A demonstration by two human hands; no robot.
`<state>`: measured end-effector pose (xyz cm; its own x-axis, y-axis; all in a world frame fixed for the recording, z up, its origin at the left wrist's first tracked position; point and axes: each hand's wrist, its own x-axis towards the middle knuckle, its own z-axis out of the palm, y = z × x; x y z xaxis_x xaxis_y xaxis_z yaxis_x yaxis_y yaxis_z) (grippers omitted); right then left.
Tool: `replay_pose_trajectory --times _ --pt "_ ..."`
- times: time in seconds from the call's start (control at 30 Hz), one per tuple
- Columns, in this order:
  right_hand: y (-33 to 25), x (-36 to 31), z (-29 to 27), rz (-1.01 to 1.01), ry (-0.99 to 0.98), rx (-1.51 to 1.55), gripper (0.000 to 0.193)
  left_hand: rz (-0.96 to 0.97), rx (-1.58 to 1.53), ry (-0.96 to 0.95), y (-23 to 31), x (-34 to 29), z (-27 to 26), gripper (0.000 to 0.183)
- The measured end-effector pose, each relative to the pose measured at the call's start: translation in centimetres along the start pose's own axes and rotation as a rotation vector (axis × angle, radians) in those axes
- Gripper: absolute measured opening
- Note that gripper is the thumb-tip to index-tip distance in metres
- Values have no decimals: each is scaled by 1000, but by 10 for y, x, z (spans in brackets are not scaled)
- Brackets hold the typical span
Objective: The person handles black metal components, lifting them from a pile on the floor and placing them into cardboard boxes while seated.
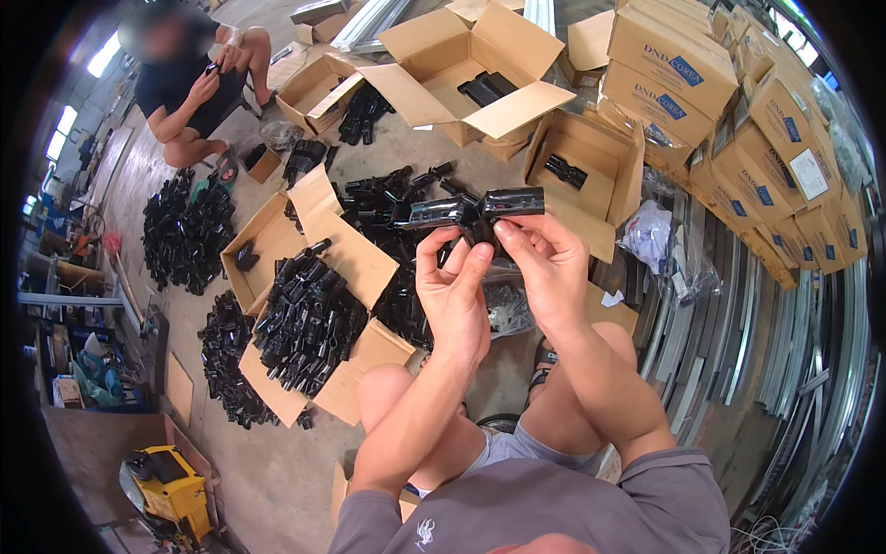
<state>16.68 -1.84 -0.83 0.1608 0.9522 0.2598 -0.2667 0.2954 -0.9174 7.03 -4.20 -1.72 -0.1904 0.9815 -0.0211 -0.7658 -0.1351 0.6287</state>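
Evidently both grips are narrow: the left hand (452, 303) and the right hand (554, 272) each pinch a glossy black tubular assembly (514, 201) between thumb and fingers. Held toward twelve o'clock from the view's centre, it lies almost along the nine-to-three line, its nine o'clock end slightly lower. Whether its parts are joined, I cannot tell. Toward eight o'clock from it, black fittings (309, 319) heap in an open carton (355, 263).
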Motion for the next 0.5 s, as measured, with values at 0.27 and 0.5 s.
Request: replay_pose_trajectory --times 0.27,0.5 --pt "-2 -4 -4 39 12 55 15 -77 -52 -9 -6 -3 -2 35" --pt "-4 -4 -11 -87 43 -325 14 -122 -69 -5 -8 -2 -4 35"
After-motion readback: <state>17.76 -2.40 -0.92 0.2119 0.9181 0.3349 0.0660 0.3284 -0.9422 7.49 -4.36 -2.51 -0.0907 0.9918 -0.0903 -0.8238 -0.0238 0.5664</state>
